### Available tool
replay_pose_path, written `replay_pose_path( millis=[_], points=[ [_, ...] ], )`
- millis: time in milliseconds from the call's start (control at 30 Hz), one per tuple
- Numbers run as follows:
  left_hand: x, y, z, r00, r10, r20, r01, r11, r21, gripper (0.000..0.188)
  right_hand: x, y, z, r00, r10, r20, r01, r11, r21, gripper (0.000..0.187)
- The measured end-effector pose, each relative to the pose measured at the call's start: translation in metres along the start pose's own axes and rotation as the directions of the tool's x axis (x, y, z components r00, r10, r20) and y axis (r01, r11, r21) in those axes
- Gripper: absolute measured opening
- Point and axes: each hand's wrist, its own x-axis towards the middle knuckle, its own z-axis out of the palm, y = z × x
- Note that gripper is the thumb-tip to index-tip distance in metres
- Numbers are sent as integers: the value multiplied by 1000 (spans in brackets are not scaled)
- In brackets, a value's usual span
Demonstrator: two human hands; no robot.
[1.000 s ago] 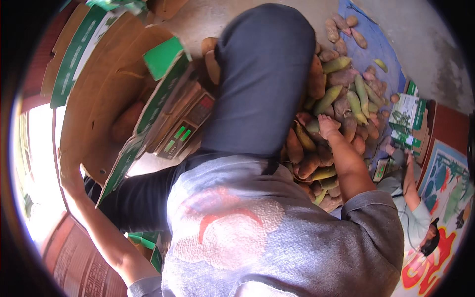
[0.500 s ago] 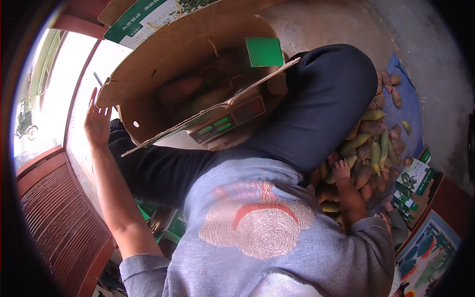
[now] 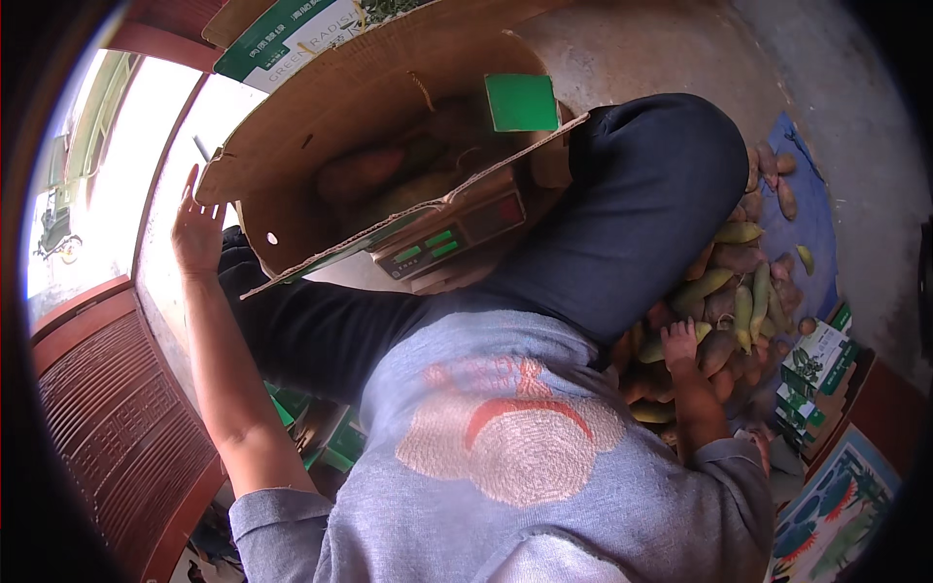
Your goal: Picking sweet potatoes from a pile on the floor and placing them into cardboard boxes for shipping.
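Note:
An open cardboard box [image 3: 330, 126] stands in front of me, tilted toward my lap. Several reddish, tuber-like vegetables [image 3: 362, 172] lie in its shadowed inside. My left hand [image 3: 197, 228] is upright at the box's left edge, fingers stretched out, seeming to rest against the cardboard. To my right, my right hand [image 3: 680, 342] lies on a pile of brownish-red tubers [image 3: 719, 348] and long green vegetables [image 3: 743, 313]. Its fingers are a little apart over a yellowish-green vegetable [image 3: 702, 336]; no firm grip shows.
A digital scale [image 3: 420, 255] with green displays sits beneath the box. Blue sheeting [image 3: 812, 204] lies under the pile. Green-and-white cartons [image 3: 821, 360] stand at the right. A carved wooden panel [image 3: 121, 418] is at the left. My bent right knee [image 3: 680, 146] separates box and pile.
The whole view has shifted slightly. Both hands stay at nearly the same places, the left at the box edge and the right on the pile.

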Motion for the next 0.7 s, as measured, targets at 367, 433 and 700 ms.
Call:
replay_pose_path(
  millis=[367, 433, 700],
  points=[
    [-1, 18, 60, 927, 87, 364, -141, 982, 125, 61, -22, 170, -198, 418, 800, -432, -179, 538, 824, 80],
    [-3, 16, 58, 899, 121, 421, -200, 969, 147, 59, -48, 203, -308, 369, 785, -498, 162, 473, 866, 70],
    [-16, 28, 73, 934, 57, 353, -179, 929, 325, 44, -131, 49, -687, 379, -79, -922, 713, 661, 236, 64]
  ],
)
